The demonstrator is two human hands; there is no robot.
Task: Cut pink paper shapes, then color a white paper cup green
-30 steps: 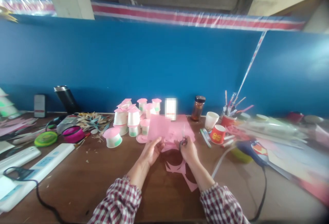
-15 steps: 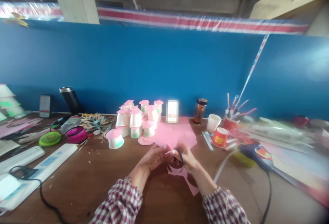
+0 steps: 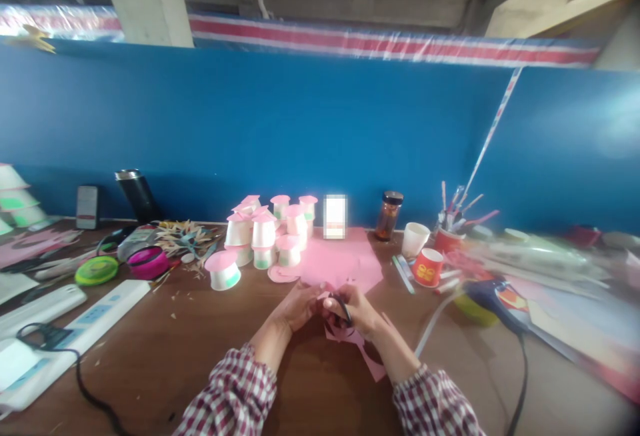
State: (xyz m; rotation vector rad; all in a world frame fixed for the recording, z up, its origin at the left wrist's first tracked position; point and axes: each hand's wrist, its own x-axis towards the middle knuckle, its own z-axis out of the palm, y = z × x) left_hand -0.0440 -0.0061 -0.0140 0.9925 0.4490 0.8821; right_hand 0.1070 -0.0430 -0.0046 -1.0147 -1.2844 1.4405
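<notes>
My left hand (image 3: 299, 307) is closed on a piece of pink paper (image 3: 325, 295), which the fingers mostly hide. Close against it, my right hand (image 3: 361, 311) grips a pair of scissors (image 3: 344, 311); their dark handle loop shows, but the blades are hidden. Beneath and beside the hands lie pink paper offcuts (image 3: 371, 363) with curved cut edges. Farther back, larger pink sheets (image 3: 343, 257) are spread on the table. To their left stand several upturned white paper cups (image 3: 264, 231) with pink paper tops, and a pink paper disc (image 3: 284, 275) lies near them.
A power strip (image 3: 107, 316) and a magenta tape roll (image 3: 149, 263) are at left. At right are a red paper cup (image 3: 428, 267), a white cup (image 3: 415, 240), a brown jar (image 3: 389, 216) and a glue gun (image 3: 493, 296) with its cord. A blue partition (image 3: 320, 116) stands behind.
The pink sheet raised in my left hand has been lowered, and a smaller pink piece is now between my hands. My right hand moved left with the scissors, turning them. The view shifted slightly.
</notes>
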